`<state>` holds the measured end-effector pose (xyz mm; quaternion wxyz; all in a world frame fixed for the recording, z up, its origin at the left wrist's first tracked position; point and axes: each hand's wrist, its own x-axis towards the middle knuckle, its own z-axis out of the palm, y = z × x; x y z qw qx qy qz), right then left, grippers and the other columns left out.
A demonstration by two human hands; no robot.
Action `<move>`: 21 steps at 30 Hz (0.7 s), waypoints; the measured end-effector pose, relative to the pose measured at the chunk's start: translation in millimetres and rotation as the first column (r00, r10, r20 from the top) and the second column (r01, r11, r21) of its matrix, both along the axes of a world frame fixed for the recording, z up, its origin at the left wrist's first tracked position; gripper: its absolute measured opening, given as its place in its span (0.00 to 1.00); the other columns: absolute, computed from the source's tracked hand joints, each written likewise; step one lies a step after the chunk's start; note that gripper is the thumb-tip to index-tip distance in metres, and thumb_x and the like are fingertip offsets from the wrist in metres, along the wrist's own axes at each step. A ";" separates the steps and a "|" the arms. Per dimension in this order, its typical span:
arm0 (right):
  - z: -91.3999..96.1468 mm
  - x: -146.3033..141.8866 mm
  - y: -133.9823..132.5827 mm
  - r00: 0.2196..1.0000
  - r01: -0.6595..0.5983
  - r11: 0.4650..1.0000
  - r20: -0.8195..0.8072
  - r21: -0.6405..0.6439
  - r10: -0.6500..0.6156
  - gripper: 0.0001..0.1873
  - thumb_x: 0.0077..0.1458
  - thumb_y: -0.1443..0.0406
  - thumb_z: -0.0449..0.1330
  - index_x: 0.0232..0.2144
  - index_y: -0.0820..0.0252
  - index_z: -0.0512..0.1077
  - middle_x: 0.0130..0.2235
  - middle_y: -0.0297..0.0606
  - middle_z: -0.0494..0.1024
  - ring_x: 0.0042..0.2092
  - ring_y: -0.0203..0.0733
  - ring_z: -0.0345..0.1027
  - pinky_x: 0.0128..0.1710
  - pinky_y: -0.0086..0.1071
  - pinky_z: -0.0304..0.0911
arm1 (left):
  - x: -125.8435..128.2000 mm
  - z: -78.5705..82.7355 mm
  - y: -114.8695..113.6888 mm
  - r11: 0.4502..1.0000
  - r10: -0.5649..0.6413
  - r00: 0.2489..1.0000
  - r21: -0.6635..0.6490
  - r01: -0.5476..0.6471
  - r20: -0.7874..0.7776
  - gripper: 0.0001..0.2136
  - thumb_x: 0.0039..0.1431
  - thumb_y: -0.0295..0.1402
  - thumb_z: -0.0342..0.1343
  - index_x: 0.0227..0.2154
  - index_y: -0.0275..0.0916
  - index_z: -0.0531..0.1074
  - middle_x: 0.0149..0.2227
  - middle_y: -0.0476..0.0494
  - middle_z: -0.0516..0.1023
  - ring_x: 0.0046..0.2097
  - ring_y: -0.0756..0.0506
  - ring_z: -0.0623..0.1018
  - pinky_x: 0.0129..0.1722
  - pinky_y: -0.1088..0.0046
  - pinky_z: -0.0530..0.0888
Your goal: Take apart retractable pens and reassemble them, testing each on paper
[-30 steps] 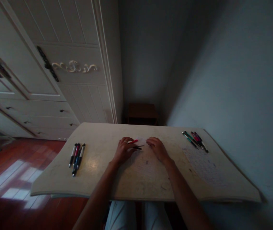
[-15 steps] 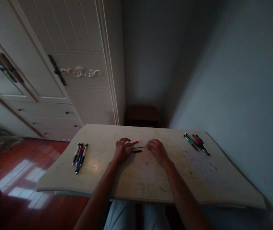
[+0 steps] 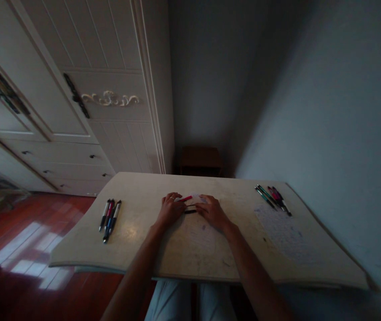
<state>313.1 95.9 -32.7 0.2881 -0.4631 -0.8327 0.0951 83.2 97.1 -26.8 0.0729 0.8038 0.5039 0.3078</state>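
Hands [image 3: 171, 211] half-curled around partly hidden red piece [image 3: 186, 198] and black piece [image 3: 190, 211], grip unclear.

The person wears pale trousers [image 3: 173, 301] and 1 thin ring [image 3: 171, 198] on the left hand [image 3: 170, 212], both forearms [image 3: 138, 263] bare.

Frame centre: slim red rod-shaped piece [image 3: 186, 198]; cream, brown-mottled flat tabletop [image 3: 240, 196]. Upper left: off-white panelled cabinet [image 3: 116, 49], parallel-groove pattern.
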 end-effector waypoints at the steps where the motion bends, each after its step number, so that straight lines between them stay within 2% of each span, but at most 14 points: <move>1: 0.7 -0.2 -0.3 1.000 0.002 1.000 0.007 -0.005 -0.002 0.12 0.58 0.60 0.61 0.44 0.52 0.79 0.56 0.46 0.71 0.56 0.51 0.62 0.56 0.47 0.58 | 0.1 0.5 -0.1 1.000 0.000 1.000 -0.005 0.000 0.004 0.05 0.56 0.33 0.60 0.32 0.46 0.81 0.48 0.44 0.74 0.54 0.39 0.67 0.51 0.59 0.64; 8: 9.8 -0.8 -3.3 0.999 0.022 1.000 0.034 -0.016 -0.022 0.12 0.59 0.59 0.60 0.43 0.51 0.79 0.54 0.45 0.73 0.56 0.52 0.63 0.55 0.48 0.57 | 0.9 1.2 0.9 0.999 -0.001 0.999 -0.035 0.003 0.032 0.05 0.56 0.33 0.60 0.32 0.45 0.81 0.47 0.44 0.75 0.54 0.40 0.67 0.52 0.59 0.63; 15: 8.8 -1.3 -1.3 0.998 0.042 0.999 0.041 0.028 -0.043 0.10 0.59 0.60 0.60 0.40 0.51 0.80 0.51 0.44 0.75 0.53 0.51 0.66 0.53 0.46 0.58 | 1.0 2.2 0.6 0.999 -0.036 0.999 -0.019 0.037 0.010 0.06 0.58 0.32 0.58 0.32 0.44 0.80 0.46 0.43 0.76 0.52 0.41 0.68 0.51 0.60 0.64; 21: 8.6 4.0 2.6 0.997 0.077 0.997 0.009 0.029 -0.077 0.09 0.59 0.62 0.59 0.35 0.54 0.81 0.49 0.44 0.77 0.51 0.50 0.68 0.53 0.45 0.60 | -3.5 -2.9 3.0 0.999 -0.031 0.999 -0.017 0.032 0.039 0.05 0.56 0.32 0.58 0.32 0.44 0.80 0.45 0.42 0.76 0.52 0.40 0.69 0.51 0.58 0.65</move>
